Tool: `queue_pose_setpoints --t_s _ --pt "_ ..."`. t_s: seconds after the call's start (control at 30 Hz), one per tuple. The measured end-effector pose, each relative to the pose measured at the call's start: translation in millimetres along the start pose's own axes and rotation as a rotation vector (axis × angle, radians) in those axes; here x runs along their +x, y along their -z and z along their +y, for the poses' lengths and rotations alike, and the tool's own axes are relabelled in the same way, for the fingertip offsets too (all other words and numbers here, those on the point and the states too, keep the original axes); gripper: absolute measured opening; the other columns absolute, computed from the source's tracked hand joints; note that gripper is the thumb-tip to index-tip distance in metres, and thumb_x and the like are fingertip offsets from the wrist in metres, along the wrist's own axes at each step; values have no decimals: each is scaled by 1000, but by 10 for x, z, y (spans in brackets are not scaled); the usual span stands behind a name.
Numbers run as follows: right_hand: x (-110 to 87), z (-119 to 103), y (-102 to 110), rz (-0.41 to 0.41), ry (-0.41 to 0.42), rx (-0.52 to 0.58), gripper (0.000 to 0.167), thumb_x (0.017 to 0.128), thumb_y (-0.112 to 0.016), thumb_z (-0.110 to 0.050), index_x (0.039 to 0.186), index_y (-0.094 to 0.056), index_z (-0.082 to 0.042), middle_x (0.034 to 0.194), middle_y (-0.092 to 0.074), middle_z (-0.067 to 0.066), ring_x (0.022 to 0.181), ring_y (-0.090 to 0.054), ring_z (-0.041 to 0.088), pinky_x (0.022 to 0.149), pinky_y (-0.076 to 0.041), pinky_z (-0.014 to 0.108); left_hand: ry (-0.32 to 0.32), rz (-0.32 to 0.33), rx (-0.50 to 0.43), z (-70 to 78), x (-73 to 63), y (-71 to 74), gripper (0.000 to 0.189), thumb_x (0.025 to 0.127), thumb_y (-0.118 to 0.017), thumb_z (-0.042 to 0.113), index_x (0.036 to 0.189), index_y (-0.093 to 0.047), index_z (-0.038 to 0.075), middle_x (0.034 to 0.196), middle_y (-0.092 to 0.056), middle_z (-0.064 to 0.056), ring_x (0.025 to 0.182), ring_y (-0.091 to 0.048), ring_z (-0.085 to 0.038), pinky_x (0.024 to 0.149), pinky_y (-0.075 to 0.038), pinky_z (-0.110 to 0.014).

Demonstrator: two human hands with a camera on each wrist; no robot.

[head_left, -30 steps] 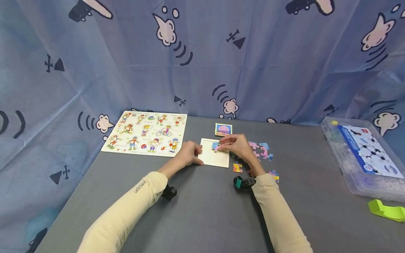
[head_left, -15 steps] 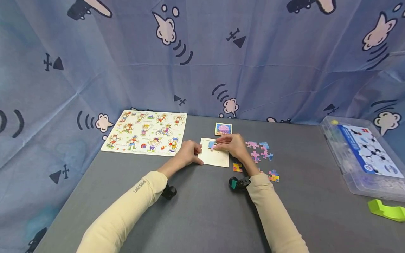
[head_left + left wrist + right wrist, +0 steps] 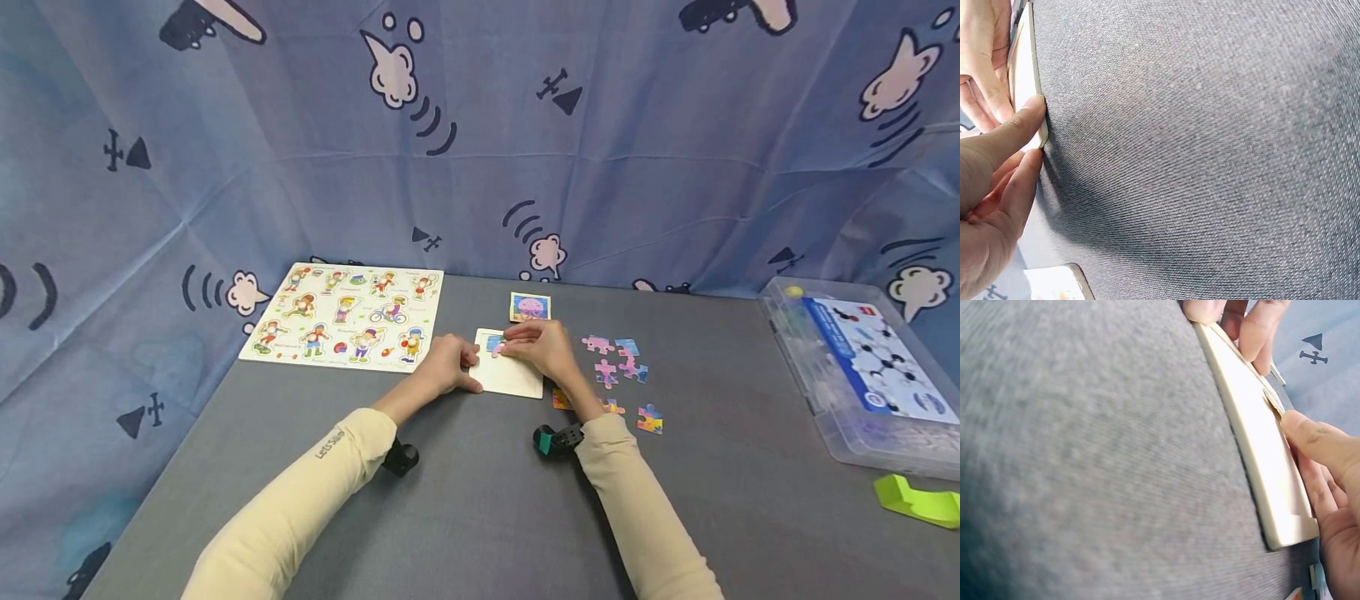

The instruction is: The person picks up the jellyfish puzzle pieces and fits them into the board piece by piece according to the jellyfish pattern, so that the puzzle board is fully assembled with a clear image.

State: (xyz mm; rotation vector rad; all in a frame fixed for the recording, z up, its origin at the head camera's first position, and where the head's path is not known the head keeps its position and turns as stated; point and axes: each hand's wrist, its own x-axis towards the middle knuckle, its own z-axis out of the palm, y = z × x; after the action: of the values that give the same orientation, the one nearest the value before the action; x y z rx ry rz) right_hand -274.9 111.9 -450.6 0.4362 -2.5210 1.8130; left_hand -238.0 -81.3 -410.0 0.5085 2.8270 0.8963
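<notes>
On the table point(image 3: 465, 517), the left hand point(image 3: 448, 364) pinches a pale board point(image 3: 506, 379) and the right hand point(image 3: 546, 346) a jigsaw piece point(image 3: 492, 343).

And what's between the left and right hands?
Head view: the pale tray, with a blue-and-pink jigsaw piece at the right hand's fingers.

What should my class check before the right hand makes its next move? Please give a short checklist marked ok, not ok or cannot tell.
1. Tray steadied: ok. The left hand grips the left edge of the tray.
2. Piece in hand: ok. The right hand holds a blue-and-pink puzzle piece at the tray's far left corner.
3. Piece seated flat: cannot tell. Fingers cover part of it.
4. Square picture in sight: ok. The square picture lies beyond the tray.
5. All pieces in the tray: not ok. Loose pieces lie to its right.
</notes>
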Motion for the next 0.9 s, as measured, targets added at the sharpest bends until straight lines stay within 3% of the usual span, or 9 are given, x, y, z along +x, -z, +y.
queue_pose_setpoints --t_s 0.33,0.7,0.9 --pt "3 -59 -72 28 -46 -56 26 74 -80 2 97 -70 8 94 -70 21 78 -70 21 64 -53 20 -8 10 -10 -19 -15 0 34 61 -91 11 89 -74 -1 116 -66 -13 94 -67 -23 77 -51 -30" --pt "-18 -78 -56 30 -69 -29 31 75 -78 3 103 -67 8 100 -69 21 86 -70 28 63 -52 18 -18 5 -23 -8 -4 -2 30 62 -90 10 85 -73 -1 117 -65 -14 95 -67 -23 77 -50 -30" --pt "-26 -104 -96 46 -49 -110 27 74 -80 1 97 -68 6 92 -71 19 81 -70 24 64 -52 19 -14 8 -16 -3 -15 3 30 61 -90 11 83 -73 0 117 -65 -13 93 -67 -23 75 -49 -29"
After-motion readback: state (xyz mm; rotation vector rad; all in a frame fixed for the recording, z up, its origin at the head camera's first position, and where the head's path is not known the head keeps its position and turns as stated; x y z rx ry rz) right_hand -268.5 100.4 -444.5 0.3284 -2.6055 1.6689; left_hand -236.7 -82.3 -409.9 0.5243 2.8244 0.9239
